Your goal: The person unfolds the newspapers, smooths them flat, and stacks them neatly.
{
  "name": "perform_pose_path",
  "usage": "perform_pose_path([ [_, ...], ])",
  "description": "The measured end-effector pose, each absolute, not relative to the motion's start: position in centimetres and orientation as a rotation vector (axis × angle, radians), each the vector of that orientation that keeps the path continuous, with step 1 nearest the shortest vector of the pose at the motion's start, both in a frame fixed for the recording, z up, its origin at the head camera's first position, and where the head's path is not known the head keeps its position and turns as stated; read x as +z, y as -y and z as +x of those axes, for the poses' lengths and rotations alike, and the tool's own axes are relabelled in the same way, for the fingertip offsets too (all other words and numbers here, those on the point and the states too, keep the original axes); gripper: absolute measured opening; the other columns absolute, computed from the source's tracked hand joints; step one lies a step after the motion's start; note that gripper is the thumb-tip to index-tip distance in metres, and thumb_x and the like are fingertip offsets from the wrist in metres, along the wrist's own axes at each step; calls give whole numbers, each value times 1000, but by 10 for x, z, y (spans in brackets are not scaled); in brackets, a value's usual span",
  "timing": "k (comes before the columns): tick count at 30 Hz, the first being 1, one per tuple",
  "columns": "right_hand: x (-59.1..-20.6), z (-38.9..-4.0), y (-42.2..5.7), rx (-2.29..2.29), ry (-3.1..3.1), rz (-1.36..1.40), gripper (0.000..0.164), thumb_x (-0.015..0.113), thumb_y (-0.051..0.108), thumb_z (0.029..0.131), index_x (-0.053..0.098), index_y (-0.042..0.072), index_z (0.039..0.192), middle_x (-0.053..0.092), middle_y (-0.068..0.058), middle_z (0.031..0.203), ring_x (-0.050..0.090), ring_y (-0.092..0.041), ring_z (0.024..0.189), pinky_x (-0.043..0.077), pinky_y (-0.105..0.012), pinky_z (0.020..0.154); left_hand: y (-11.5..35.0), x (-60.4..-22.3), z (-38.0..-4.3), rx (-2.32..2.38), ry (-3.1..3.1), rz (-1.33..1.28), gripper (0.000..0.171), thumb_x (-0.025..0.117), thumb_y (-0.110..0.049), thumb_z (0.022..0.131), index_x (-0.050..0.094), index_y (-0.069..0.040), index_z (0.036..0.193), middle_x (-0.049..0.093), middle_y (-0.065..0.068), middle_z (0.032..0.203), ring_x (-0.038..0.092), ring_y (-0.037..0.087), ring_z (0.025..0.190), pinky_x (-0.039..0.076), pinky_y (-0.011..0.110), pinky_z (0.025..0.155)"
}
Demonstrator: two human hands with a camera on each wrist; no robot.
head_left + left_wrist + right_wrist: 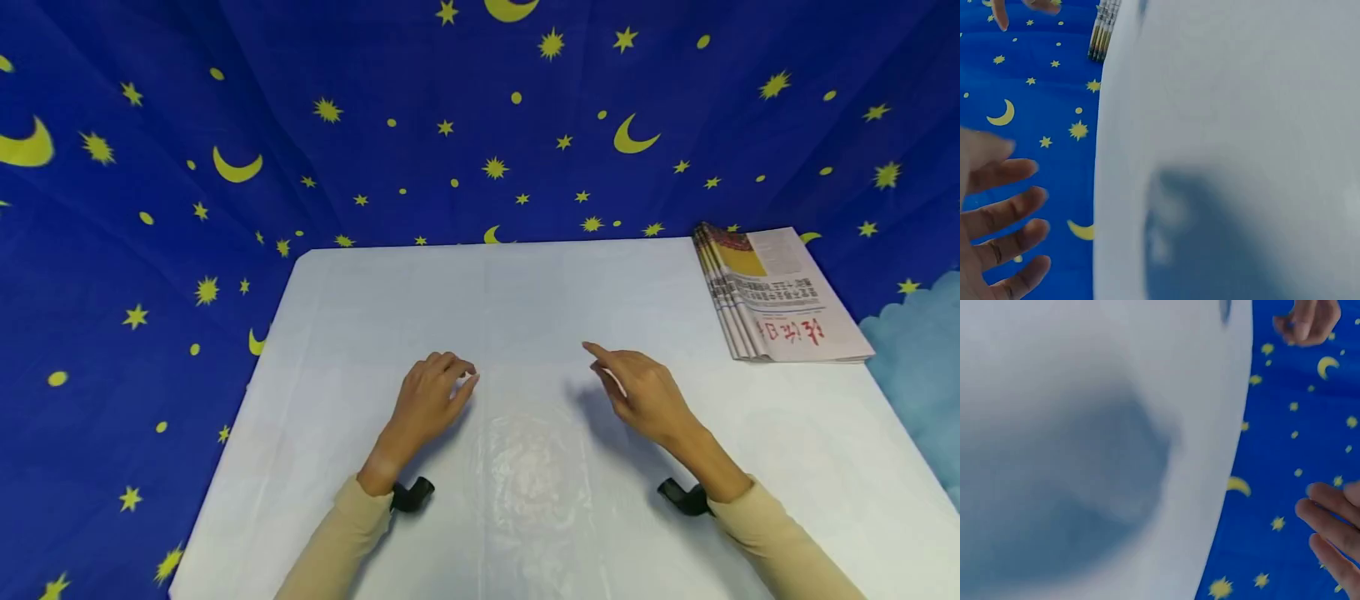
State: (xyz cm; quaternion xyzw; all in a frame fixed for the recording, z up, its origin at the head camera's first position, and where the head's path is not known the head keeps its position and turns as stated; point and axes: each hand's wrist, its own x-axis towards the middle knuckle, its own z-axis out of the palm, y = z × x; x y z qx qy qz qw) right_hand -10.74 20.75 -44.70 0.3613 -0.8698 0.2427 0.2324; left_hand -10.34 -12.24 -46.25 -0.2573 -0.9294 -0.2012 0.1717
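My left hand (pixel 431 396) is held over the white table (pixel 390 300), left of the middle, with its fingers loosely bent and nothing between them. In the left wrist view the fingers of the left hand (pixel 997 219) are spread apart. Across from it, my right hand (pixel 648 396) hovers above the table with the index finger pointing inward, holding nothing. Several fingers of the right hand (pixel 1335 525) show at the edge of the right wrist view. Both hands cast shadows on the tabletop.
A stack of folded newspapers (pixel 795 304) lies at the table's back right corner. Behind and to the left hangs a blue cloth (pixel 420 83) with yellow moons and stars. A light blue cloud shape (pixel 918 358) shows at the right. Black wrist mounts (pixel 412 495) stick out by both cuffs.
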Motion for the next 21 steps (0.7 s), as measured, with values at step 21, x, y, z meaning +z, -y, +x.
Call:
perform_pose_path([
  [21,-471,-149,-288,496,2444,603,24,69,-5,80,70,-4,104,71,-23,96,64,-43,90,49,-54,82,20,-483,-134,-1848,2629,-868,35,49,-20,104,48,1,131,67,16,101,66,30,84,52,25,72],
])
